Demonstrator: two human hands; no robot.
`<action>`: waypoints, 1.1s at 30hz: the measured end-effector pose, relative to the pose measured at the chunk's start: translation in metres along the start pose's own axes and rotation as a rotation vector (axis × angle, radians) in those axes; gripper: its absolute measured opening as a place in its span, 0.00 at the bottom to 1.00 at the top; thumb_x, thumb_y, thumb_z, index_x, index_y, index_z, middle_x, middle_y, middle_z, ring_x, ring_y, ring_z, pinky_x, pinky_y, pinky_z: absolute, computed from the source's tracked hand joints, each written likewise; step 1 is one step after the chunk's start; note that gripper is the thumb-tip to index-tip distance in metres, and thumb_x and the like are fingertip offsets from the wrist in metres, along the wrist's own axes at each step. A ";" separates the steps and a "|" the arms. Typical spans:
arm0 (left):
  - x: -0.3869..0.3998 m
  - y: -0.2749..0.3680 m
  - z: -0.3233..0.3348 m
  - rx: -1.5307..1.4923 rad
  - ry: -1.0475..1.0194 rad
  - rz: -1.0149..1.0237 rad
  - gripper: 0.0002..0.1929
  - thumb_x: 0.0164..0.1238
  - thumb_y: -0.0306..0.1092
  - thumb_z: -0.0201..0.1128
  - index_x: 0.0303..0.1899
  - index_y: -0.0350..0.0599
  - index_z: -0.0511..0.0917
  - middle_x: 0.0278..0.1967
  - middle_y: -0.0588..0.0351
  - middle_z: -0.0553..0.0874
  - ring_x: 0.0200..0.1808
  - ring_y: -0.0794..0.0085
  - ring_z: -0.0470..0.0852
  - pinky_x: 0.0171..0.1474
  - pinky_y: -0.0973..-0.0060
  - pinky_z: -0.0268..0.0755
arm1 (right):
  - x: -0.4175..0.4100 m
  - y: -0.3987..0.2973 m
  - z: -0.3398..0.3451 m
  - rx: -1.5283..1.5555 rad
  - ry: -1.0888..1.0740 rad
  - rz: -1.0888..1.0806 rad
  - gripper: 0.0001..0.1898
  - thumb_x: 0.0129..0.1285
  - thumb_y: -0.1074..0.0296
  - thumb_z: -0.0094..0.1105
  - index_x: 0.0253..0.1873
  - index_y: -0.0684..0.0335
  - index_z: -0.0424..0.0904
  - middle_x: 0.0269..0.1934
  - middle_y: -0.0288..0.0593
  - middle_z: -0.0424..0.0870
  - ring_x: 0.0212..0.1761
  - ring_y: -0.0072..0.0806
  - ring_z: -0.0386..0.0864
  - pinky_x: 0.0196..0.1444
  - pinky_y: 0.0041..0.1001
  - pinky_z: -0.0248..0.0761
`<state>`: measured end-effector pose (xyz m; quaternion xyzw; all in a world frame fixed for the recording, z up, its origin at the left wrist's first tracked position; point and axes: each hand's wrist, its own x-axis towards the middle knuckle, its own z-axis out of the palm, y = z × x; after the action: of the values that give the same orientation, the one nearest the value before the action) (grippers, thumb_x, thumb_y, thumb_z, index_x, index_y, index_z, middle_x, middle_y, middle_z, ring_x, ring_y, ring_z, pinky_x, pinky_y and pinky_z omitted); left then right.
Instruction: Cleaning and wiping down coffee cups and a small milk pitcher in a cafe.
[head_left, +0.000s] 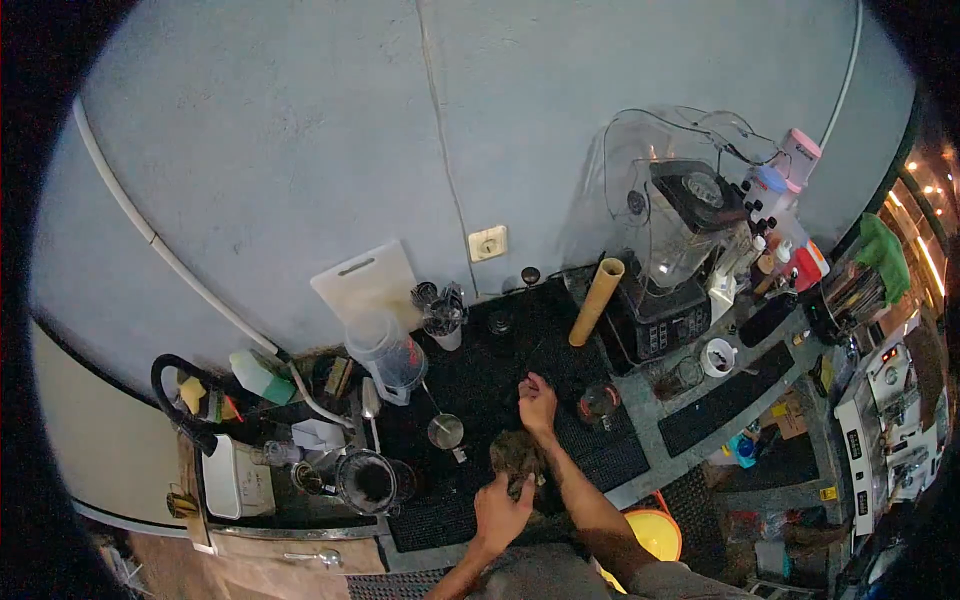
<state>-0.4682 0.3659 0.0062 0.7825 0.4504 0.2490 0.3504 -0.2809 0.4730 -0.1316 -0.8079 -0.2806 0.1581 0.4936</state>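
Observation:
My left hand (504, 511) pinches the near edge of a dark brown, crumpled item (513, 451), likely a cloth, between thumb and fingers. It lies close to my body over the black rubber mat (480, 382). Just beyond it, my right hand (538, 405) hovers over the mat with its fingers curled in; whether they hold something small is unclear. Left of the hands sits a small round metal strainer (446, 431) with a long handle. A glass server (598, 403) with a red band stands to the right.
At left are a glass jug (367, 480), a white bin (225, 476) and a black curved faucet (184, 405). Behind stand a clear plastic pitcher (386, 356), a white cutting board (367, 281) and a cup of utensils (445, 322). A cardboard tube (597, 301) leans by the blender (656, 315).

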 end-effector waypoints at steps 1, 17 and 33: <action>0.000 0.000 -0.001 -0.032 -0.004 -0.047 0.18 0.70 0.42 0.69 0.38 0.32 0.80 0.29 0.35 0.86 0.33 0.41 0.88 0.37 0.52 0.79 | -0.011 -0.001 -0.002 0.001 -0.005 0.001 0.19 0.73 0.63 0.66 0.62 0.69 0.81 0.47 0.49 0.89 0.49 0.34 0.87 0.51 0.34 0.79; 0.007 -0.030 0.046 -0.598 -0.049 -0.212 0.24 0.69 0.22 0.66 0.63 0.31 0.68 0.59 0.39 0.78 0.58 0.50 0.84 0.60 0.58 0.77 | -0.080 0.028 -0.138 0.219 0.195 0.063 0.15 0.77 0.59 0.62 0.45 0.68 0.78 0.40 0.39 0.79 0.43 0.28 0.78 0.54 0.30 0.72; 0.025 -0.030 0.058 -0.400 0.233 -0.021 0.28 0.78 0.27 0.57 0.76 0.37 0.64 0.69 0.41 0.74 0.72 0.50 0.72 0.73 0.56 0.64 | -0.113 -0.006 -0.129 0.562 -0.063 0.041 0.10 0.69 0.73 0.60 0.31 0.65 0.75 0.28 0.29 0.73 0.33 0.14 0.66 0.36 0.23 0.65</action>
<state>-0.4315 0.3794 -0.0516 0.6587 0.4376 0.4182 0.4469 -0.3040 0.3147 -0.0696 -0.6397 -0.2247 0.2645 0.6858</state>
